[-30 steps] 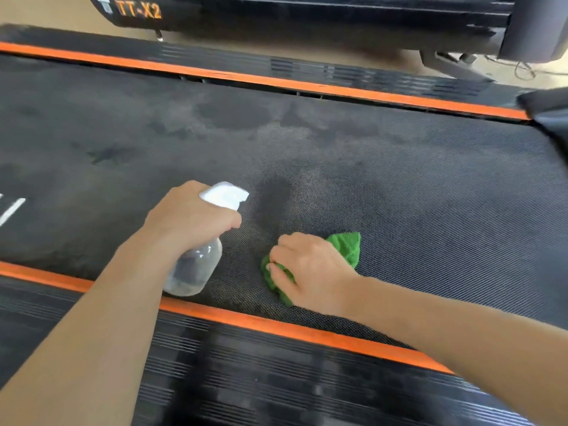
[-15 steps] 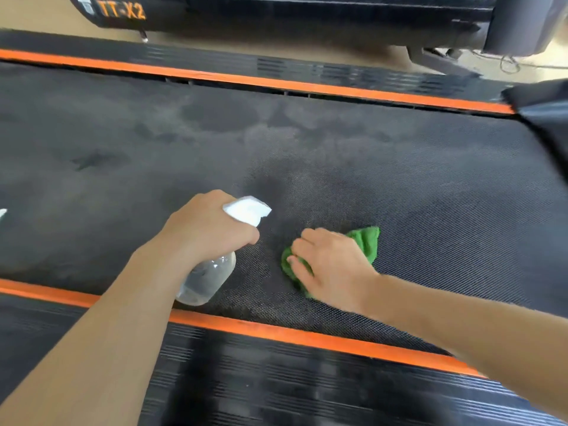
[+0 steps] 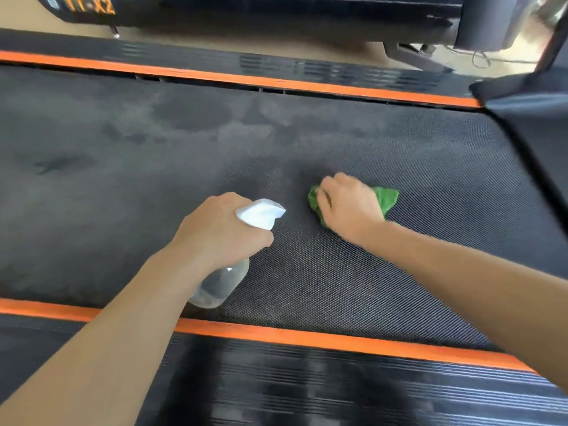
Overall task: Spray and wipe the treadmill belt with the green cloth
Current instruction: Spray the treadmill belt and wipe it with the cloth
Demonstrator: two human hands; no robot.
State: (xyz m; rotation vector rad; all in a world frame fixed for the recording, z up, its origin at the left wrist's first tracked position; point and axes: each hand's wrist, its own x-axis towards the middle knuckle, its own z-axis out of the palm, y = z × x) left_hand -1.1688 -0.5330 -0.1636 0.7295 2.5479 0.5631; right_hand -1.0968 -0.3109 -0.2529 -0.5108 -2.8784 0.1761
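Left hand (image 3: 219, 232) grips spray bottle (image 3: 221, 285), right hand (image 3: 349, 206) presses green cloth (image 3: 385, 198) on belt (image 3: 399, 272) — risk: streaks (bunched cloth, patchy wetting).

Beyond the far edge we see a second machine (image 3: 246, 7), dark-bodied, with orange lettering (image 3: 90, 6) on its frame that reads like "TT-X2", though blur softens it. It stands on a tan floor (image 3: 307, 47). At the upper right we make out a grey upright post (image 3: 482, 23), and near its foot a thin cable (image 3: 482, 58) loops over the floor. A black cover (image 3: 528, 103) juts in from the right edge.
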